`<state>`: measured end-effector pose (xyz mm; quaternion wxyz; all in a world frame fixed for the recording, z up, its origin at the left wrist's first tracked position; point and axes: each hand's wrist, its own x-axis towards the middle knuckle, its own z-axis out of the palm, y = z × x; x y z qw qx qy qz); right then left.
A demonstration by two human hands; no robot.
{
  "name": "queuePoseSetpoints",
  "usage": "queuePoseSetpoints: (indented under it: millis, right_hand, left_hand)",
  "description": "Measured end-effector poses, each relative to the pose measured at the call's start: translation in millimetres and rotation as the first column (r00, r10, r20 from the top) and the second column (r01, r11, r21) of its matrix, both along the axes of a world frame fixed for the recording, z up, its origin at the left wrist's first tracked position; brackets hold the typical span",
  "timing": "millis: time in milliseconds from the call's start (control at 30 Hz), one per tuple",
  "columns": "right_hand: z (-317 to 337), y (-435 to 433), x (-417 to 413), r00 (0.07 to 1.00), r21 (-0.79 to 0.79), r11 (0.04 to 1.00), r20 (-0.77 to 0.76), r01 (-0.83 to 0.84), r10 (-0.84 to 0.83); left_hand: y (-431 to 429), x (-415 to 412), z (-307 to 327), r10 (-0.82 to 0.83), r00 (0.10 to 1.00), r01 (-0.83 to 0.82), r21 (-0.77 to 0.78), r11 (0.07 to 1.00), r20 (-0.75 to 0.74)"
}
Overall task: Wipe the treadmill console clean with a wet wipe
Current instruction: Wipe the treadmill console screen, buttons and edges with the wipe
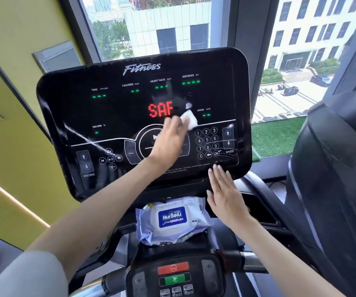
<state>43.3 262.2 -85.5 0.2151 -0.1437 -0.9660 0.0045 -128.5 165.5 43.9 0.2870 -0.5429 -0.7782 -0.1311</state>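
The black treadmill console (pixel 69 108) fills the middle of the view, tilted, with red "SAF" letters lit at its centre. My left hand (pixel 169 139) presses a white wet wipe (pixel 188 120) against the glossy panel, just right of the red letters and above the number keypad. My right hand (pixel 226 196) is flat and open, its fingertips resting on the console's lower right edge. Wet streaks show on the left and lower right of the panel.
A pack of wet wipes (pixel 172 219) lies on the ledge below the console. Beneath it is a lower control pad (pixel 173 275) with red and green buttons. Handlebars run left and right. A second machine (pixel 333 168) stands close on the right; windows lie behind.
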Motion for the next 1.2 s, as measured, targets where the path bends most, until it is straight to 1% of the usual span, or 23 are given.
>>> queuePoseSetpoints:
  millis: [33, 100, 133, 167, 233, 300, 367, 433, 500, 567, 600, 633, 667, 733, 767, 800, 900, 967, 1033, 1067, 1100, 1133, 1200]
  right_hand:
    - [0, 0, 0, 1.000, 0.004, 1.000, 0.002, -0.002, 0.002]
    - [0, 2, 1, 1.000, 0.014, 1.000, 0.006, -0.007, 0.007]
    - [1, 2, 1, 1.000, 0.016, 1.000, 0.008, -0.008, 0.008]
    - [1, 2, 1, 1.000, 0.015, 1.000, 0.009, -0.009, 0.008]
    - [1, 2, 1, 1.000, 0.007, 1.000, 0.011, -0.005, 0.005]
    - [0, 1, 1, 1.000, -0.002, 1.000, 0.010, -0.003, 0.003]
    - [1, 2, 1, 1.000, -0.009, 1.000, 0.017, -0.009, 0.009]
    - [1, 3, 2, 1.000, 0.000, 1.000, 0.028, -0.010, 0.010]
    - [1, 3, 2, 0.999, 0.004, 1.000, 0.035, -0.009, 0.009]
    - [1, 1, 2, 1.000, 0.001, 1.000, 0.029, -0.003, 0.003]
    - [0, 0, 1, 1.000, 0.000, 1.000, 0.027, 0.002, -0.002]
    - [0, 0, 1, 1.000, -0.001, 1.000, 0.028, 0.004, -0.004]
    - [1, 0, 1, 0.999, 0.001, 1.000, 0.035, 0.001, -0.001]
    - [2, 2, 3, 0.999, 0.011, 1.000, 0.050, -0.009, 0.009]
    - [2, 2, 4, 0.999, 0.018, 1.000, 0.053, -0.013, 0.012]
    - [3, 2, 4, 0.999, 0.023, 1.000, 0.053, -0.013, 0.012]
    - [2, -1, 4, 0.999, 0.021, 1.000, 0.047, -0.001, 0.000]
    - [3, -4, 3, 0.998, 0.025, 1.000, 0.055, 0.005, -0.006]
    - [3, -3, 5, 0.998, 0.029, 1.000, 0.065, 0.000, -0.002]
    - [3, -3, 7, 0.998, 0.027, 1.000, 0.062, -0.002, 0.000]
    - [3, -2, 10, 0.999, 0.018, 1.000, 0.054, -0.004, 0.003]
    - [4, -3, 13, 0.999, 0.006, 1.000, 0.046, -0.006, 0.006]
    - [2, -6, 17, 1.000, 0.012, 1.000, 0.029, -0.003, 0.003]
  left_hand:
    - [-1, 5, -9, -0.117, 0.985, 0.096, -0.158, 0.983, -0.124]
    - [-10, 4, -21, -0.428, 0.848, 0.244, -0.485, 0.840, -0.314]
    - [-12, -1, -18, -0.448, 0.829, 0.240, -0.511, 0.825, -0.334]
    - [-11, -6, -13, -0.373, 0.869, 0.216, -0.430, 0.877, -0.326]
    - [-5, -12, -5, -0.118, 0.989, 0.111, -0.079, 0.991, -0.086]
    - [0, -3, -9, -0.013, 0.999, 0.010, 0.077, 0.997, 0.037]
    - [2, 8, -20, -0.185, 0.971, 0.154, -0.196, 0.968, -0.149]
    - [-4, 8, -19, -0.425, 0.848, 0.254, -0.461, 0.850, -0.316]
    - [-2, -1, -3, -0.297, 0.921, 0.211, -0.319, 0.924, -0.253]
    - [4, -7, 9, -0.016, 0.999, 0.014, 0.037, 0.999, 0.044]
    - [5, -4, 9, 0.056, 0.994, -0.066, 0.098, 0.993, 0.094]
    - [9, 0, 6, 0.037, 0.999, -0.039, 0.056, 0.998, 0.036]
    - [11, 3, -3, -0.079, 0.994, 0.072, -0.098, 0.993, -0.070]
    - [5, 7, -12, -0.400, 0.870, 0.239, -0.462, 0.854, -0.289]
    - [3, 2, -4, -0.438, 0.838, 0.235, -0.508, 0.828, -0.326]
    - [5, -5, 2, -0.380, 0.869, 0.218, -0.446, 0.868, -0.316]
    - [15, -9, 17, -0.053, 0.998, 0.052, -0.009, 0.999, -0.024]
    - [21, 2, 8, -0.101, 0.989, 0.093, -0.081, 0.992, -0.105]
    - [20, 9, -9, -0.393, 0.860, 0.232, -0.437, 0.869, -0.326]
    - [18, 6, -8, -0.512, 0.783, 0.262, -0.559, 0.787, -0.353]
    - [18, 1, 1, -0.521, 0.780, 0.261, -0.576, 0.774, -0.347]
    - [23, -5, 7, -0.450, 0.827, 0.248, -0.502, 0.829, -0.335]
    - [31, -5, 17, -0.197, 0.969, 0.169, -0.187, 0.968, -0.146]
